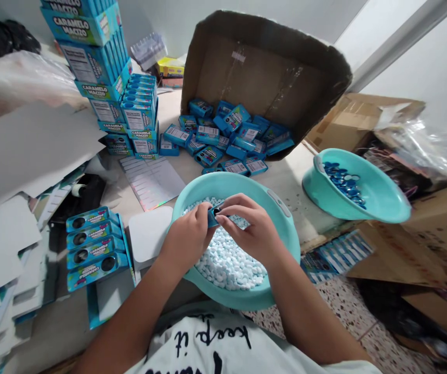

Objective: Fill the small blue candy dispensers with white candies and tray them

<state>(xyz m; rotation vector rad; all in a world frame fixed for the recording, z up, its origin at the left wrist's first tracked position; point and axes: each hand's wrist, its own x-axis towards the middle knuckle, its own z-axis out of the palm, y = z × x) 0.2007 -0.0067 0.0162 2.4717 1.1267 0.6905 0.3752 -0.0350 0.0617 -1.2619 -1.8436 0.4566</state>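
Observation:
A small blue candy box (pixel 212 218) is held over a turquoise basin (pixel 233 299). My left hand (pixel 186 236) is closed around its left side. At the dark opening of the box, the fingers of my right hand (pixel 253 228) are pinched together on its edge; whether they also hold a candy is hidden. Many small white and pale blue candies (pixel 231 265) fill the basin below both hands. Left of my arms, several blue boxes with round holes (pixel 96 246) stand in a row in an open display carton (pixel 130 249).
Stacked "Caramelo Macizo" cartons (pixel 91 67) rise at the back left. Loose blue boxes (pixel 223 135) spill from a tipped cardboard box (pixel 262 67). A second turquoise basin (pixel 387 200) holds shiny blue pieces (pixel 344 182). Flat white card sheets (pixel 32 145) lie at left.

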